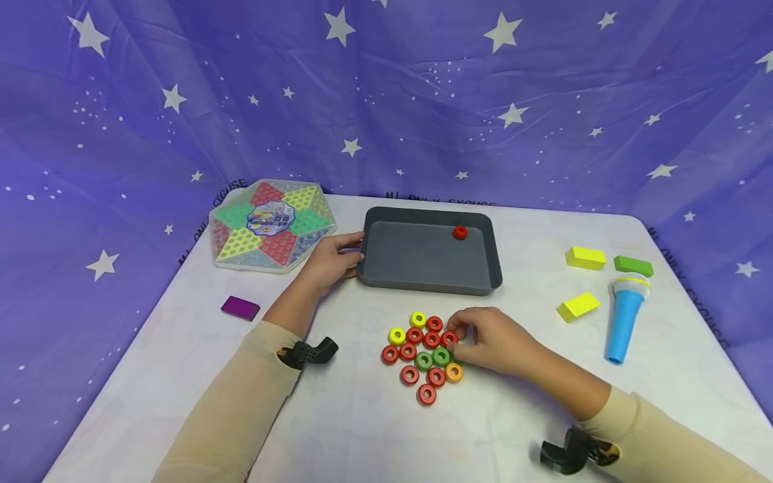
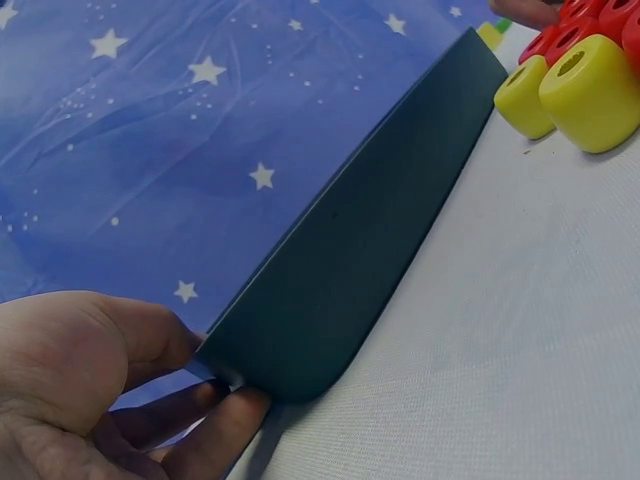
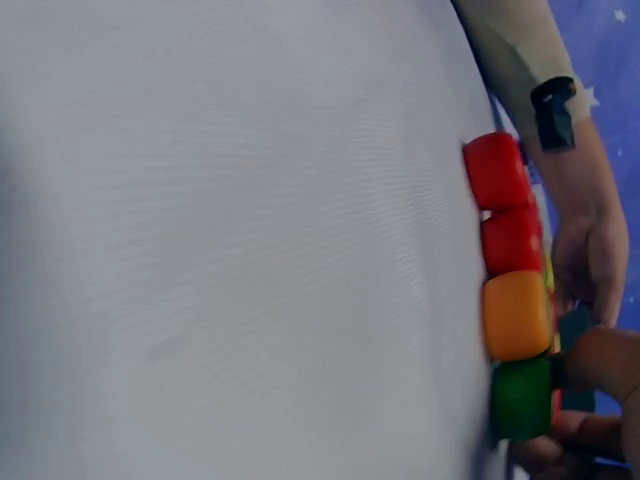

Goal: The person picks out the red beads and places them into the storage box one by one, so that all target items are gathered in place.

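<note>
A dark grey tray [image 1: 423, 258] sits at the back of the table, with one red bead [image 1: 460, 233] inside near its far right corner. My left hand [image 1: 331, 263] grips the tray's left edge; in the left wrist view thumb and fingers meet at the tray's corner [image 2: 290, 370]. In front of the tray lies a cluster of ring-shaped beads, red [image 1: 409, 374], yellow [image 1: 396, 336], green [image 1: 424, 361] and orange [image 1: 454, 373]. At its right side my right hand [image 1: 492, 341] has thumb and fingertips around a red bead [image 1: 449, 338]. A green bead [image 3: 520, 398] beside the thumb is partly hidden.
A hexagonal Chinese checkers box [image 1: 272, 225] lies at the back left, a purple block [image 1: 240, 308] in front of it. To the right are yellow blocks [image 1: 585, 258], a green block [image 1: 633, 266] and a blue toy microphone [image 1: 626, 322]. A starry purple cloth [image 1: 410, 100] hangs behind.
</note>
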The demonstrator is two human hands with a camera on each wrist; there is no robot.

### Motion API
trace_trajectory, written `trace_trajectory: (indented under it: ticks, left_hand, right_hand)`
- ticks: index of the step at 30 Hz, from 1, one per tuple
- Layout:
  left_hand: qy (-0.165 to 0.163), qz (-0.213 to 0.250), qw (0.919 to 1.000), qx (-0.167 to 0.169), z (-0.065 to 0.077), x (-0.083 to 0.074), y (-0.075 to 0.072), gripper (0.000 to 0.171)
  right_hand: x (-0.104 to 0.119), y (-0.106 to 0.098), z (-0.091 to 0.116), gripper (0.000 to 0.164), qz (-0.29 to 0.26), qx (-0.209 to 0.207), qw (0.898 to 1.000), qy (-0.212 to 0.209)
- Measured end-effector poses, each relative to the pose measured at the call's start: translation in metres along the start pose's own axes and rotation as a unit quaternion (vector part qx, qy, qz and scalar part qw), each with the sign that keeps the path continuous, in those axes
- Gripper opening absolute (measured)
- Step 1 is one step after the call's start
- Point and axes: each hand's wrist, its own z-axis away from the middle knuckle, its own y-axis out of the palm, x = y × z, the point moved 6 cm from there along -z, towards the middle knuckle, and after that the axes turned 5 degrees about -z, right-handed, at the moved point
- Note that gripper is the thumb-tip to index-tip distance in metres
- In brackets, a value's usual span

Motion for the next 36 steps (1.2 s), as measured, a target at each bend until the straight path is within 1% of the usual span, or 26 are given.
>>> trace_trajectory:
  ticks: [3,5,8,11,16,18,22,25,29,33,36]
  left_hand:
    - [-0.001,0.002,1.0000,0.000,0.000,0.000,0.000,0.055]
    - [-0.002,0.002,1.0000,0.000,0.000,0.000,0.000,0.055]
    - [-0.003,0.002,1.0000,-0.001,0.001,0.001,0.000,0.054]
    - [-0.002,0.002,1.0000,-0.005,0.002,0.004,-0.001,0.054]
    - [-0.006,-0.002,1.0000,-0.007,0.001,0.007,-0.002,0.054]
    - [-0.006,-0.006,0.9999,-0.006,0.001,0.007,-0.003,0.055]
    - [-0.005,-0.014,0.9999,-0.002,-0.001,0.005,-0.003,0.055]
    - [-0.007,-0.016,0.9998,0.000,-0.002,0.004,-0.003,0.054]
    - [-0.005,-0.023,0.9997,0.001,-0.001,0.001,-0.004,0.054]
    - [0.000,-0.028,0.9996,0.002,-0.001,0.000,-0.004,0.055]
    - [0.000,-0.025,0.9997,0.001,-0.001,0.000,-0.004,0.055]
  right_hand:
    - [0.006,-0.002,-0.005,0.016,0.033,0.018,0.999,0.014]
    - [0.011,-0.007,-0.006,0.014,0.052,0.027,0.998,0.022]
    - [0.019,-0.023,-0.009,0.016,0.071,0.032,0.997,0.024]
    - [0.023,-0.049,-0.020,0.017,0.078,0.027,0.996,0.022]
    - [0.018,-0.092,-0.054,0.020,0.069,0.007,0.997,0.019]
    - [0.012,-0.107,-0.070,0.023,0.055,0.003,0.998,0.030]
    - [-0.001,-0.126,-0.104,0.024,0.038,0.001,0.998,0.053]
    - [-0.012,-0.129,-0.129,0.024,0.044,0.006,0.997,0.059]
    - [-0.028,-0.122,-0.156,0.026,0.071,0.020,0.995,0.062]
    - [-0.038,-0.108,-0.176,0.022,0.112,0.031,0.991,0.060]
    - [-0.042,-0.096,-0.184,0.018,0.161,0.035,0.984,0.068]
